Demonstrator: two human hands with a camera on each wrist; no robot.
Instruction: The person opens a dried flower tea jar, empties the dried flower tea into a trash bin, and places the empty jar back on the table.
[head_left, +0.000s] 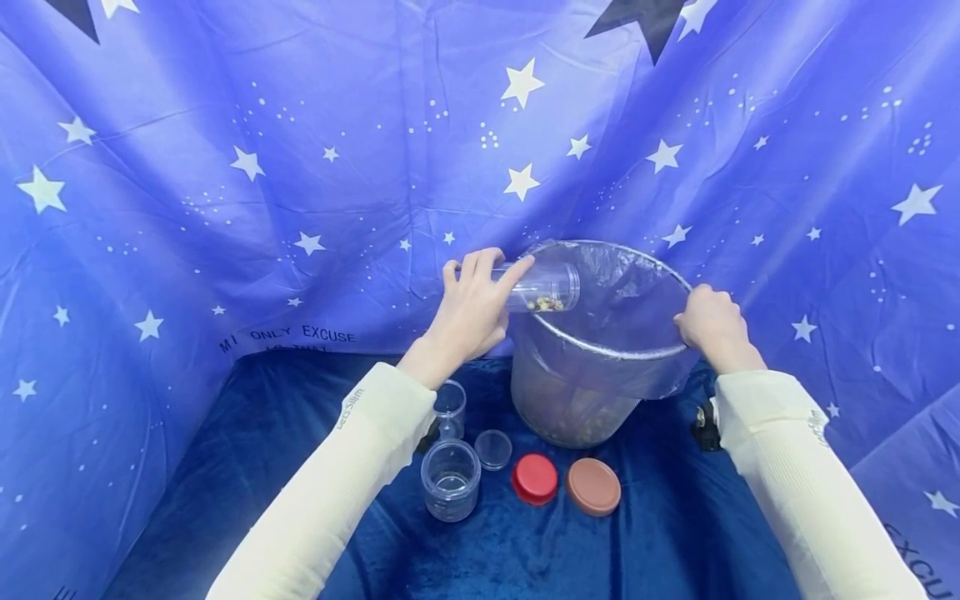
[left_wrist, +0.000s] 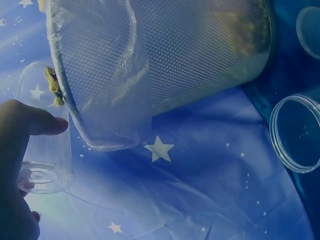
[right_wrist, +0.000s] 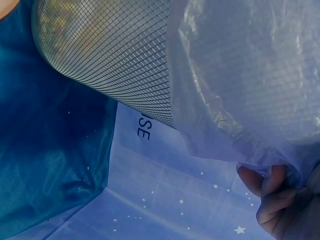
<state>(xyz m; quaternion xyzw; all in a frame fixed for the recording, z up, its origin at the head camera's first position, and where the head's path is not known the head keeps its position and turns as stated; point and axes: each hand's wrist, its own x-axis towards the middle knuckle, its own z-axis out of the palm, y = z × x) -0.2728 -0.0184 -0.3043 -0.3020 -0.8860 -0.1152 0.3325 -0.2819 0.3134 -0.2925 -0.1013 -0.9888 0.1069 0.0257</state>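
My left hand [head_left: 474, 302] grips a clear plastic jar [head_left: 542, 279] lying on its side. The jar's mouth is over the near-left rim of a mesh wastebasket [head_left: 551, 400], and small yellowish dried pieces [head_left: 547, 304] lie near that mouth. In the left wrist view the thumb presses along the jar [left_wrist: 50, 150]. A translucent plastic liner [head_left: 652, 379] is folded over the basket's rim. My right hand [head_left: 714, 323] grips the rim and liner at the right; the right wrist view shows its curled fingers [right_wrist: 277, 192] against the liner [right_wrist: 240, 90].
Two clear jars stand on the blue cloth: one in front [head_left: 451, 483], one behind [head_left: 450, 404]. Beside them lie a clear lid [head_left: 492, 450], a red lid [head_left: 535, 478] and an orange-brown lid [head_left: 594, 487]. A starry blue curtain [head_left: 360, 167] hangs close behind the basket.
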